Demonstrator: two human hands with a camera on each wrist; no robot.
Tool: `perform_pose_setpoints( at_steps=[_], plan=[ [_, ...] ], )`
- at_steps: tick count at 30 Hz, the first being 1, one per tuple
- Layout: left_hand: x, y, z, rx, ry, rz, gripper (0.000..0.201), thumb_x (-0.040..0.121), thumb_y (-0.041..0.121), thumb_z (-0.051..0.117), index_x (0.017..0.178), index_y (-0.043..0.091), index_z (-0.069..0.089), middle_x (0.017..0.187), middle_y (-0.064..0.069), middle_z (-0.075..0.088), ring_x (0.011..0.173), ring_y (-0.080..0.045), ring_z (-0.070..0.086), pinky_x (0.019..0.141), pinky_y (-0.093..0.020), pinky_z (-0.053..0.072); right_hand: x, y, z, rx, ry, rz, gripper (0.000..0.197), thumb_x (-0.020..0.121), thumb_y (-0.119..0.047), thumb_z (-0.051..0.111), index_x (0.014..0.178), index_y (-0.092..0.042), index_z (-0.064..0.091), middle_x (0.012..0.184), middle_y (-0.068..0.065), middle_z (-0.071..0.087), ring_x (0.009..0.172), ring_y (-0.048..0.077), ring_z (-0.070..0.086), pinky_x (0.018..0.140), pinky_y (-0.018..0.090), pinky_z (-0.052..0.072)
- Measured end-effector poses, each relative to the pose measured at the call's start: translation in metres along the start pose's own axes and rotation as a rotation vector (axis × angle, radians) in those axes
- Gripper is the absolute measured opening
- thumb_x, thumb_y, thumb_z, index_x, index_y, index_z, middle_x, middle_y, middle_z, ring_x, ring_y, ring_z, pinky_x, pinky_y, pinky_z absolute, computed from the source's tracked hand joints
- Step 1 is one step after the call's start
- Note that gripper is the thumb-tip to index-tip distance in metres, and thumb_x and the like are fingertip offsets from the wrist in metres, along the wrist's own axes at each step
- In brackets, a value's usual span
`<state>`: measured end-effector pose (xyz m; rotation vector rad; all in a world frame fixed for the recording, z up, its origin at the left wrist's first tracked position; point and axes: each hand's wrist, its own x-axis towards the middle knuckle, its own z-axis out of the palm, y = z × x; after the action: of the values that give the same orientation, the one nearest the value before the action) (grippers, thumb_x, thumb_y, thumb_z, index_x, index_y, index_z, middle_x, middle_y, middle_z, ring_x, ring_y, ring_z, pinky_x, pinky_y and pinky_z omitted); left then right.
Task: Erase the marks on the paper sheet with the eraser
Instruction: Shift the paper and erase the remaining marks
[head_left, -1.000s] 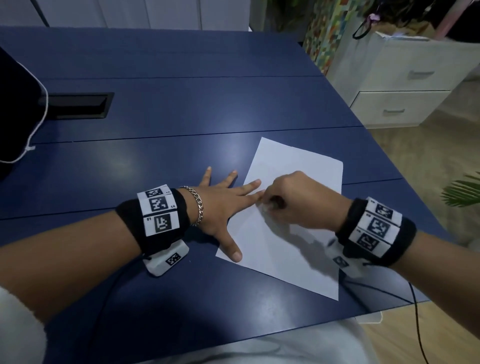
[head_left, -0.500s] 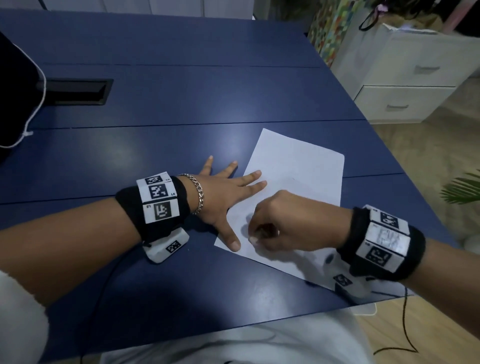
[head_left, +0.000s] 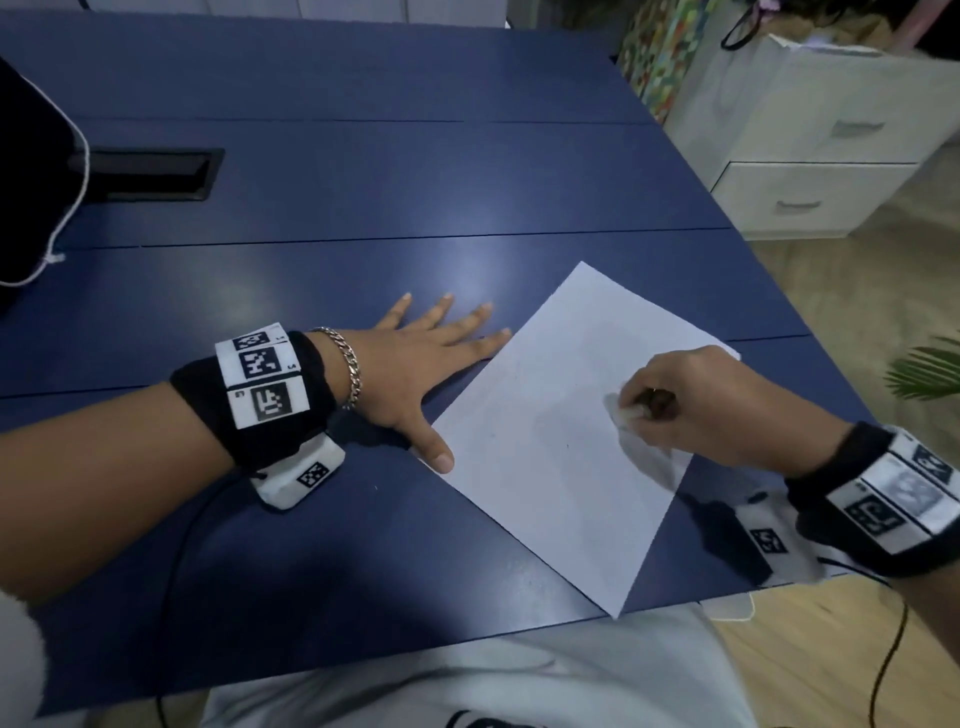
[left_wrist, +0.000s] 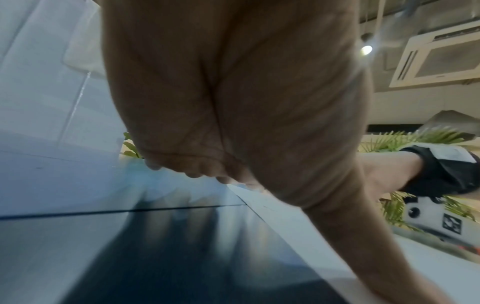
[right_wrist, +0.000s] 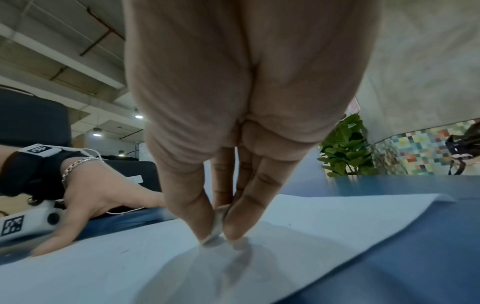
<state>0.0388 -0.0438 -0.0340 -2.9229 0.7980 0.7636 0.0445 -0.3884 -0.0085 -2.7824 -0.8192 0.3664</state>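
A white paper sheet (head_left: 550, 431) lies skewed on the blue table (head_left: 337, 197), one corner reaching the near edge. My right hand (head_left: 631, 408) pinches a small pale eraser (right_wrist: 217, 224) between thumb and fingers and presses it on the sheet's right part (right_wrist: 298, 222). My left hand (head_left: 431, 358) lies flat with fingers spread on the table beside the sheet's left edge, its thumb tip touching that edge. Only faint specks show on the paper; no clear marks can be made out.
A black rectangular cable slot (head_left: 150, 174) sits in the table at far left, next to a dark object (head_left: 31, 182). White drawers (head_left: 810, 156) and a green plant (head_left: 930, 369) stand right of the table. Wrist cables hang off the near edge.
My right hand has swept with the eraser from the sheet's left part to its right side. The sheet has turned and slid rightward, and my left fingers now lie off it, on the table.
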Motion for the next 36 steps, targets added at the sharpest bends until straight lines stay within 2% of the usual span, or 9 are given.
perform_pose_setpoints(
  at_steps=[5,9,12,15,18,22,28,32,36],
  plan=[
    [-0.021,-0.006,-0.003,0.06,0.14,-0.147,0.122,0.082,0.084,0.062,0.163,0.046,-0.021,0.171,0.003,-0.035,0.159,-0.031,-0.026,0.128,-0.063,-0.007,-0.02,-0.018,0.001,-0.06,-0.112,-0.011,0.004,0.089,-0.028,0.072,0.09,-0.031,0.073,0.086,-0.014,0.066,0.08,0.005,0.062,0.07,0.02,0.051],
    [-0.044,0.016,0.004,-0.03,0.346,-0.245,0.079,0.097,0.061,0.058,0.164,0.029,0.029,0.171,-0.004,0.023,0.154,-0.03,0.029,0.122,-0.045,0.034,-0.023,-0.034,-0.006,-0.09,-0.18,-0.028,0.007,0.091,-0.03,0.068,0.097,-0.03,0.073,0.09,-0.014,0.065,0.084,0.004,0.061,0.073,0.023,0.052],
    [-0.058,0.041,0.017,-0.194,0.31,-0.267,0.096,0.084,0.086,0.054,0.154,0.023,0.043,0.153,0.003,0.047,0.137,-0.024,0.049,0.108,-0.044,0.048,-0.009,-0.046,-0.015,-0.057,-0.148,-0.097,0.013,0.091,-0.03,0.072,0.103,-0.031,0.076,0.092,-0.014,0.068,0.085,0.004,0.062,0.076,0.021,0.051],
    [-0.06,0.055,0.031,-0.16,0.106,-0.293,0.132,0.069,0.105,0.039,0.17,0.026,0.008,0.178,0.005,0.002,0.163,-0.026,0.009,0.128,-0.053,0.021,0.018,-0.067,-0.014,-0.003,-0.076,-0.199,0.009,0.09,-0.026,0.074,0.099,-0.028,0.076,0.087,-0.012,0.069,0.08,0.008,0.064,0.074,0.025,0.052],
    [-0.056,0.06,0.038,-0.134,0.026,-0.309,0.145,0.061,0.11,0.037,0.167,0.027,-0.017,0.171,0.014,-0.029,0.161,-0.031,-0.022,0.125,-0.071,0.002,0.052,-0.088,-0.002,0.001,-0.06,-0.281,0.006,0.09,-0.023,0.07,0.091,-0.026,0.075,0.082,-0.011,0.068,0.074,0.011,0.062,0.069,0.028,0.05],
    [-0.053,0.058,0.043,-0.178,0.014,-0.336,0.155,0.05,0.113,0.04,0.163,0.031,-0.028,0.166,0.02,-0.037,0.157,-0.034,-0.032,0.116,-0.084,-0.005,0.085,-0.102,0.012,0.018,-0.008,-0.26,0.01,0.092,-0.021,0.068,0.093,-0.021,0.077,0.081,-0.008,0.072,0.072,0.014,0.06,0.062,0.019,0.04],
    [-0.052,0.057,0.045,-0.194,0.004,-0.353,0.155,0.048,0.114,0.039,0.161,0.033,-0.031,0.164,0.023,-0.041,0.153,-0.038,-0.038,0.109,-0.089,-0.008,0.068,-0.12,0.019,-0.09,-0.17,-0.451,0.019,0.088,-0.021,0.067,0.07,-0.017,0.061,0.065,0.0,0.06,0.058,0.021,0.051,0.057,0.028,0.037],
    [-0.05,0.058,0.044,-0.177,-0.016,-0.365,0.155,0.048,0.114,0.039,0.16,0.033,-0.032,0.163,0.022,-0.042,0.15,-0.04,-0.043,0.106,-0.091,-0.011,0.091,-0.101,0.011,-0.06,-0.021,-0.281,0.01,0.09,-0.02,0.068,0.086,-0.017,0.076,0.076,-0.005,0.07,0.069,0.019,0.062,0.065,0.03,0.046],
    [-0.05,0.06,0.043,-0.164,-0.02,-0.375,0.156,0.048,0.114,0.038,0.161,0.033,-0.032,0.163,0.023,-0.042,0.149,-0.042,-0.044,0.105,-0.092,-0.01,0.069,-0.121,0.025,-0.099,-0.043,-0.371,0.017,0.085,-0.013,0.063,0.069,-0.017,0.059,0.066,-0.002,0.055,0.059,0.023,0.05,0.057,0.033,0.036]
  ],
)
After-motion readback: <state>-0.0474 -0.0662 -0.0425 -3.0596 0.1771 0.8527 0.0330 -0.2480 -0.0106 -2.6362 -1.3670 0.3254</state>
